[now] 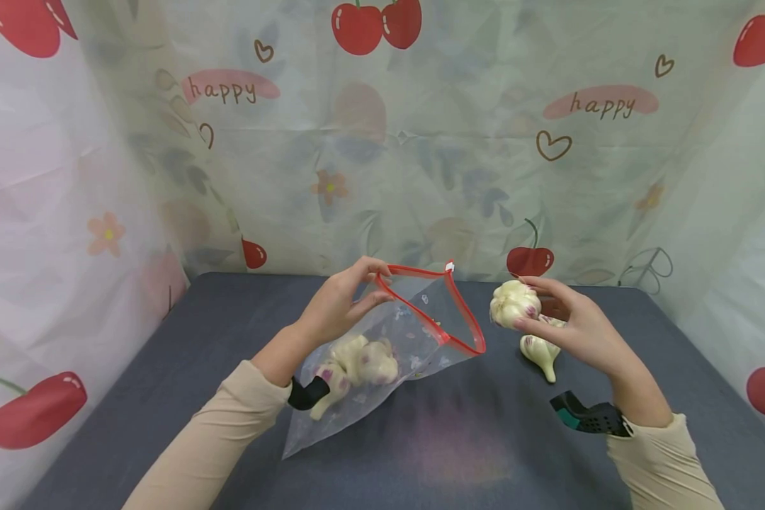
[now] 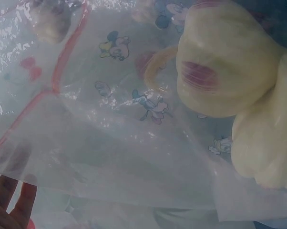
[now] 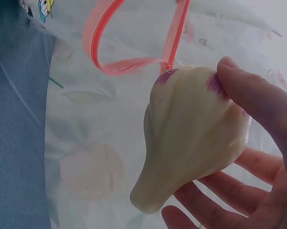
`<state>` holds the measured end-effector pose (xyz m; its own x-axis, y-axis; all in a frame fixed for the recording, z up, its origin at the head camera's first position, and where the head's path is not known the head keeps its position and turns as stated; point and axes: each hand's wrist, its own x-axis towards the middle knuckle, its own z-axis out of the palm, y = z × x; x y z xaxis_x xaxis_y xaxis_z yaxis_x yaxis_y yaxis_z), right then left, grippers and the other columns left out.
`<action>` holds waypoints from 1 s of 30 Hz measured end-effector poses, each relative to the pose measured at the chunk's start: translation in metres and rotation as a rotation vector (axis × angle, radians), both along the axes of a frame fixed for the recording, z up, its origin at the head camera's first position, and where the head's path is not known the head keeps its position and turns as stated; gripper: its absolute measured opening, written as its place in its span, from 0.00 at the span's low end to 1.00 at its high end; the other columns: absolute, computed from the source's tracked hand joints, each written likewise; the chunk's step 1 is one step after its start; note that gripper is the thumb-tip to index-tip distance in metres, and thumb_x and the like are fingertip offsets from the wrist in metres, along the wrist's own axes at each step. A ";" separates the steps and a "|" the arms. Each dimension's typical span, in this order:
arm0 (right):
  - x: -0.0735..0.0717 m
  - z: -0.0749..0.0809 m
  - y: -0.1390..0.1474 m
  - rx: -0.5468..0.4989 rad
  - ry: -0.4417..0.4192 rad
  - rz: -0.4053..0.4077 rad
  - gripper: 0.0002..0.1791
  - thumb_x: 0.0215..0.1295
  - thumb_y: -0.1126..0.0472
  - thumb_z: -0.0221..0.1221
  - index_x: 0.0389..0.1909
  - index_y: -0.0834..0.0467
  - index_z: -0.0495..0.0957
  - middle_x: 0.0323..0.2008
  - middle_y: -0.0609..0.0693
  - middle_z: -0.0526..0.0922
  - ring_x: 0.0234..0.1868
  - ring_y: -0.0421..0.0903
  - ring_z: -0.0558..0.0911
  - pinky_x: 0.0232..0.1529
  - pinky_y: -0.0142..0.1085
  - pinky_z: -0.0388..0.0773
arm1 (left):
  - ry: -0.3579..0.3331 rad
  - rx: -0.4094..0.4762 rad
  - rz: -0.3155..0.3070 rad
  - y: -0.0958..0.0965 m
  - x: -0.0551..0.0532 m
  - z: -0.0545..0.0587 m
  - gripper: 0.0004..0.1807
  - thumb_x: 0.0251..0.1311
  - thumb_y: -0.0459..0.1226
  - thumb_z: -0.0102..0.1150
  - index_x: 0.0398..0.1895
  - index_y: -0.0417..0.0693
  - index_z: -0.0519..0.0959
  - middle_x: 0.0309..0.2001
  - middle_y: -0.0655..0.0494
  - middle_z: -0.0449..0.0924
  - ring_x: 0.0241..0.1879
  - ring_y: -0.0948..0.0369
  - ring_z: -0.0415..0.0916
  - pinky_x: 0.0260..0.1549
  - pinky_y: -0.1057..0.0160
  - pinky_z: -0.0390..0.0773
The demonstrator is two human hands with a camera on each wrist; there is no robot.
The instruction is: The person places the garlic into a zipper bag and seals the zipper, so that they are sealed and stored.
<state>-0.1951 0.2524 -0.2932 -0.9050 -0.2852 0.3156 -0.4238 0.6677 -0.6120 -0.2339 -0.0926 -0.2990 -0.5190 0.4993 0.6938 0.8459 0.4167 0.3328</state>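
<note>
My left hand (image 1: 341,301) pinches the red-edged mouth of a clear zip bag (image 1: 414,326), holding it up and gaping to the right. Several garlic bulbs (image 1: 377,363) lie inside the bag; the left wrist view shows garlic (image 2: 224,62) close up through the printed plastic. Between thumb and fingers, my right hand (image 1: 574,322) grips another garlic bulb (image 1: 513,304), just right of the bag's mouth and apart from it. In the right wrist view this garlic bulb (image 3: 193,124) has its stem pointing down and purple streaks near its root end. Partly hidden behind that hand, one more bulb (image 1: 539,353) lies on the table.
A dark grey table (image 1: 242,453) lies under both hands. Cloth printed with cherries and "happy" (image 1: 401,177) hangs behind the table and along both sides. At the back right corner is a thin looped cord (image 1: 652,270). Both wrists carry black bands (image 1: 589,416).
</note>
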 end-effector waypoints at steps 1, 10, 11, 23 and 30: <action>0.000 0.000 -0.001 -0.003 -0.004 0.003 0.32 0.58 0.56 0.64 0.64 0.48 0.66 0.59 0.52 0.72 0.45 0.18 0.72 0.44 0.22 0.74 | 0.001 0.000 -0.001 0.000 0.000 0.000 0.19 0.53 0.32 0.64 0.45 0.43 0.68 0.39 0.47 0.80 0.44 0.52 0.81 0.42 0.54 0.80; 0.002 0.005 -0.011 0.008 0.000 0.015 0.32 0.58 0.56 0.64 0.64 0.52 0.66 0.58 0.54 0.73 0.45 0.26 0.76 0.45 0.29 0.78 | -0.001 -0.004 0.004 0.000 0.000 0.001 0.19 0.52 0.31 0.65 0.45 0.44 0.68 0.39 0.48 0.80 0.44 0.53 0.81 0.45 0.56 0.80; 0.002 0.005 -0.012 0.010 0.005 0.018 0.32 0.58 0.56 0.64 0.63 0.53 0.66 0.57 0.54 0.74 0.46 0.30 0.78 0.44 0.28 0.78 | -0.001 -0.002 0.003 0.000 0.000 0.001 0.19 0.52 0.31 0.65 0.45 0.44 0.68 0.39 0.48 0.80 0.44 0.53 0.81 0.46 0.56 0.80; 0.002 0.007 -0.028 0.017 0.029 0.054 0.32 0.56 0.56 0.66 0.63 0.53 0.67 0.52 0.55 0.78 0.47 0.51 0.81 0.43 0.29 0.78 | -0.001 0.004 -0.005 0.001 0.000 0.000 0.20 0.51 0.31 0.65 0.45 0.44 0.68 0.40 0.47 0.80 0.44 0.53 0.81 0.44 0.54 0.80; 0.000 0.007 -0.036 0.006 0.043 0.096 0.32 0.56 0.58 0.66 0.62 0.53 0.68 0.53 0.53 0.78 0.46 0.46 0.82 0.44 0.28 0.78 | -0.009 -0.001 -0.006 0.002 0.000 0.000 0.20 0.51 0.31 0.65 0.45 0.43 0.68 0.40 0.46 0.79 0.45 0.52 0.80 0.44 0.53 0.79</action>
